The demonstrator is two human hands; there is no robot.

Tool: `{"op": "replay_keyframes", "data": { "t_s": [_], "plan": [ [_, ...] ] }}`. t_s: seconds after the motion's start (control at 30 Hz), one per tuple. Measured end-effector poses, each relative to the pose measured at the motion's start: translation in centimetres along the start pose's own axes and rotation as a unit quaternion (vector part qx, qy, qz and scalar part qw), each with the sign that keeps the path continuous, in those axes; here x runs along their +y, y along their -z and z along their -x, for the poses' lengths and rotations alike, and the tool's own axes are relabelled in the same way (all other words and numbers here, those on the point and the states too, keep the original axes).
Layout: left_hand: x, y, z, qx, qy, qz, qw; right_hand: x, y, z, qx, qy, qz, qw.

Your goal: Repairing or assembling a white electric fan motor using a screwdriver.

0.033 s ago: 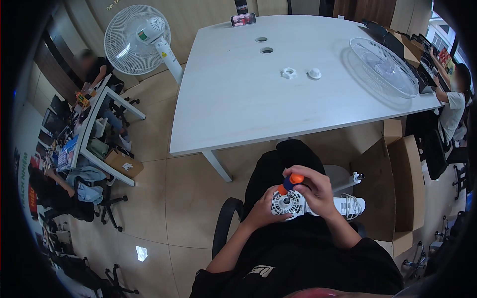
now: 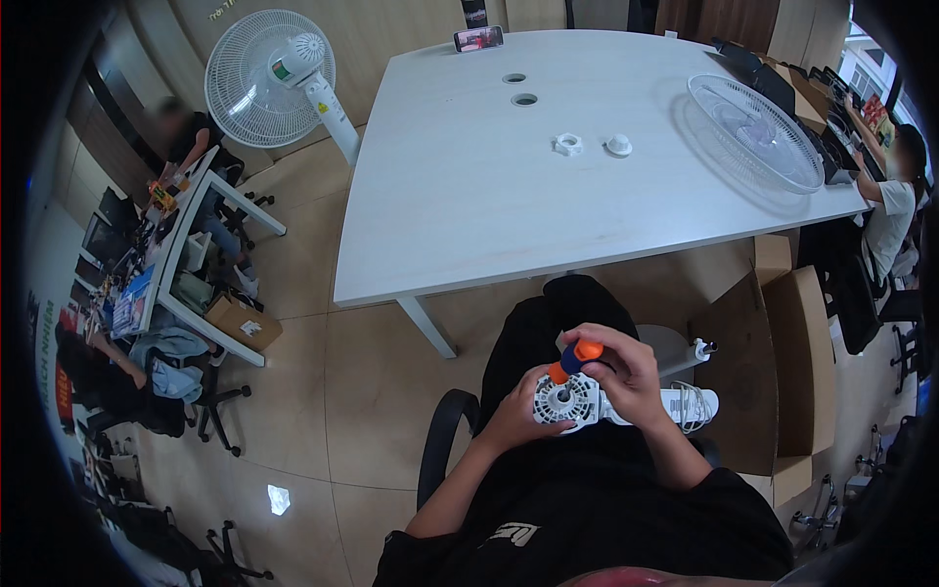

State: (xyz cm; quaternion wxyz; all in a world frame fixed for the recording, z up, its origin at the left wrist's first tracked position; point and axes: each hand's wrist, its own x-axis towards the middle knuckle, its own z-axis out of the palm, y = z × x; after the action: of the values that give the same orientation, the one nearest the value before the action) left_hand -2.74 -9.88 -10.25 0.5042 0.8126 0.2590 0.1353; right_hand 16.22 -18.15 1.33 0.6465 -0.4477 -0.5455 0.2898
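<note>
In my lap lies a white fan motor head (image 2: 553, 402) with a round slotted front. My left hand (image 2: 514, 415) is closed round its left side. My right hand (image 2: 634, 382) grips a screwdriver (image 2: 587, 349) by its orange and dark blue handle. The screwdriver stands over the motor head's front, close to the centre shaft; I cannot tell exactly where its tip rests. A white fan neck (image 2: 699, 402) with a bundled white cord reaches right from under my right hand.
Ahead is a white table (image 2: 440, 225) with a hexagonal white ring (image 2: 567, 145), a white knob (image 2: 618, 145), a fan grille (image 2: 758, 132) and a phone (image 2: 478, 38). An assembled fan (image 2: 271, 78) stands left. An open cardboard box (image 2: 734, 362) is at my right. Other people sit on both sides.
My right hand and the screwdriver handle have shifted and turned very slightly. The motor head and my left hand stay in place.
</note>
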Motion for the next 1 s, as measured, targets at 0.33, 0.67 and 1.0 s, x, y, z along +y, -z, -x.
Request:
{"op": "replay_keyframes", "data": {
  "t_s": [0.33, 0.67, 1.0],
  "plan": [
    [0.0, -0.1, 0.1, 0.02, -0.044, 0.013, 0.999, -0.9, 2.0, 1.3, -0.015, -0.01, -0.014, 1.0],
    [0.3, 0.0, 0.0, -0.001, -0.042, 0.011, 0.999, -1.0, 2.2, 1.6, -0.03, -0.021, 0.006, 0.999],
    [0.5, 0.0, 0.0, 0.02, -0.068, 0.01, 0.997, -1.0, 1.8, 1.9, -0.04, -0.033, 0.025, 0.998]
  ]
}}
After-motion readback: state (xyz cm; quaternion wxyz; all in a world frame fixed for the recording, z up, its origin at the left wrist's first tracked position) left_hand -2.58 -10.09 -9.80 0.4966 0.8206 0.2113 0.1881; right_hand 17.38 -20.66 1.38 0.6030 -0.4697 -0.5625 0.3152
